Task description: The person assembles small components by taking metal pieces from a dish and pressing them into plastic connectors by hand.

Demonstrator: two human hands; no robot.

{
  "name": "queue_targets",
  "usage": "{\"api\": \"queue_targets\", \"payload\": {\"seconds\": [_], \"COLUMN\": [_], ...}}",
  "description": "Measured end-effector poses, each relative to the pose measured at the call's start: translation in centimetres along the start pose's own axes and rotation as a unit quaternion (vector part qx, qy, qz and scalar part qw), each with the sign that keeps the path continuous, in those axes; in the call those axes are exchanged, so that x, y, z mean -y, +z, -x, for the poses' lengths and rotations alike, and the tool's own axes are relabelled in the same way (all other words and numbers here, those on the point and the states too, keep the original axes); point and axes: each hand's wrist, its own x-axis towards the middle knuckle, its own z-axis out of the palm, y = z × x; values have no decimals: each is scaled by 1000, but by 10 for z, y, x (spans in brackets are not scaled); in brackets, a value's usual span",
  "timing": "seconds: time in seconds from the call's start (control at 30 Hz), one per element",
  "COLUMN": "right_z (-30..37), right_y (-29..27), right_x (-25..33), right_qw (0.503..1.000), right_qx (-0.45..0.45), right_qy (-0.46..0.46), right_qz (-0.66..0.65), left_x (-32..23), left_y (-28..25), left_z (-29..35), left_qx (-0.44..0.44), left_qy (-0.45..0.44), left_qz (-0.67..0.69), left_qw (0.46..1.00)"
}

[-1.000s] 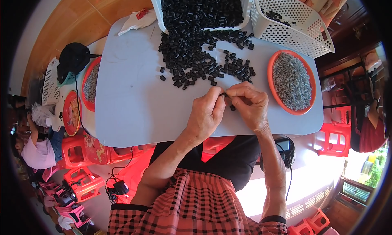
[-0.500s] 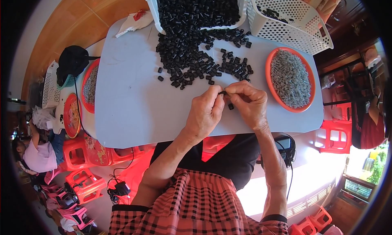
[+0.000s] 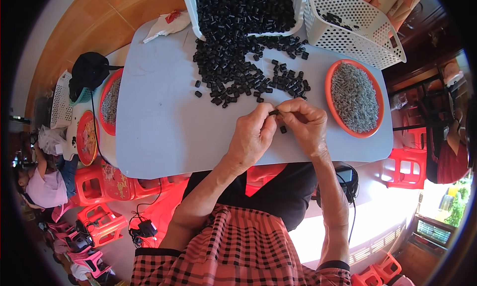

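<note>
My left hand (image 3: 251,137) and my right hand (image 3: 304,123) meet over the grey table (image 3: 164,127), fingertips pinched together on one small black tube piece (image 3: 274,112). Another black piece (image 3: 282,129) lies on the table just under my right hand. A loose pile of several black tube pieces (image 3: 238,67) spreads beyond the hands, spilling from a white bin (image 3: 243,7) full of them. To the right stands an orange bowl (image 3: 332,87) heaped with small grey metal springs (image 3: 354,97).
A white perforated basket (image 3: 353,27) holding a few black pieces sits at the far right. A second orange bowl (image 3: 110,102) of grey parts and a black cap (image 3: 89,70) are at the left edge. Red plastic stools (image 3: 405,162) stand around; a person (image 3: 47,184) sits lower left.
The hands have stayed pinched together at the same spot on the table; only the fingers shifted slightly on the small black piece.
</note>
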Motion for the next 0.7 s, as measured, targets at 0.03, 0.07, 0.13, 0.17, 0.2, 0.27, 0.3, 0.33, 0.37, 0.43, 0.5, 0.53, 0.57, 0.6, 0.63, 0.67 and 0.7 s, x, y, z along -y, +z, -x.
{"api": "queue_targets", "payload": {"seconds": [0.03, 0.07, 0.13, 0.17, 0.2, 0.27, 0.3, 0.33, 0.37, 0.43, 0.5, 0.53, 0.57, 0.6, 0.63, 0.67, 0.7], "right_z": [1, 2, 2, 2, 2, 2, 3, 3, 4, 4, 5, 6, 6, 6, 5, 5, 4], "right_y": [0, 0, 2, 3, 4, 5, 5, 6, 6, 9, 12, 11, 10, 8, 7, 6, 6], "right_x": [0, -1, 0, 0, 1, 1, 1, 1, 2, 7, 8, 8, 7, 4, 0, -2, -2], "right_qw": [1000, 1000, 1000, 1000, 1000, 998, 998, 993, 985, 966, 938, 968, 988, 988, 995, 999, 999], "right_qx": [-2, -4, -4, -5, -6, -13, -13, -17, -22, -33, -45, -42, -38, -40, -26, -11, -11], "right_qy": [-5, -10, -18, -26, -26, -53, -53, -79, -105, -161, -217, -153, -87, -88, -62, -36, -37], "right_qz": [-1, -1, 5, 12, 12, 37, 37, 85, 133, 202, 268, 195, 120, 122, 68, 15, 15], "left_x": [1, 0, -1, -1, -1, -1, 0, 1, 1, 1, 1, 1, 1, -1, -2, 0, 2], "left_y": [0, 0, -2, -2, -2, -2, -2, -2, -2, -3, -4, -3, -3, -4, -5, -6, -5], "left_z": [1, 1, 1, 1, 1, 1, 0, 0, 0, 0, 0, -1, -1, 0, 0, 0, 0], "left_qx": [3, 3, 6, 7, 2, -4, -1, 2, 2, -2, -3, -3, -1, 8, 15, 14, 10], "left_qy": [1, 1, -11, -10, -8, -7, -11, -15, -15, 0, -4, -6, -5, -17, -28, -27, -24], "left_qz": [4, 4, -8, -7, -13, -20, -11, -3, -3, 4, 6, 10, 11, 16, 20, 20, 20], "left_qw": [1000, 1000, 1000, 1000, 1000, 1000, 1000, 1000, 1000, 1000, 1000, 1000, 1000, 1000, 999, 999, 999]}}
